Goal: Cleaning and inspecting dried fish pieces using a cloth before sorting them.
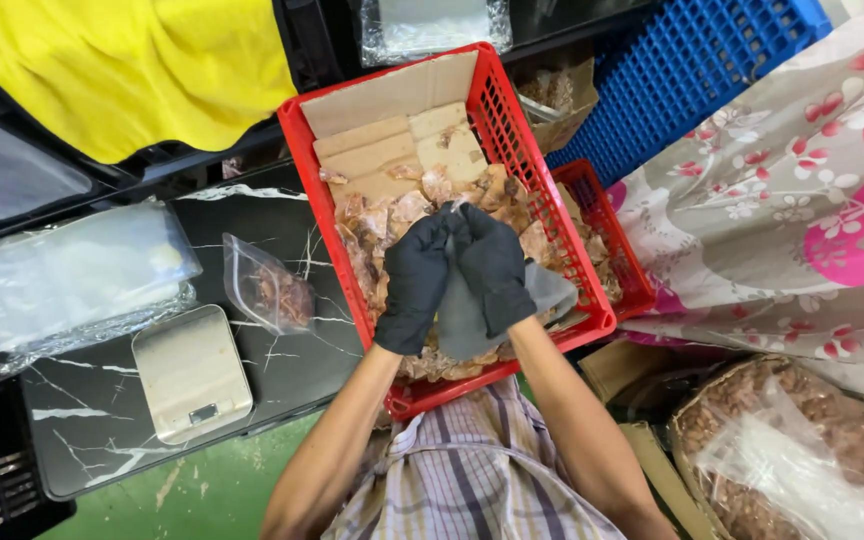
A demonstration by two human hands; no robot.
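Both of my hands wear black gloves and meet over a red plastic crate (497, 110). My left hand (414, 282) and my right hand (493, 265) together pinch the top of a small clear plastic bag (462, 320) that hangs between them. The crate is lined with cardboard pieces and holds several small clear packets of brownish-red bits (407, 205). My fingertips touch each other at the bag's mouth.
A black marbled board (102, 420) to the left carries a small silver scale (192, 372), a filled clear bag (270, 290) and a stack of clear bags (72, 270). A smaller red basket (612, 250), a blue crate (682, 70), floral cloth (792, 200) and a sack of brown bits (802, 450) lie to the right.
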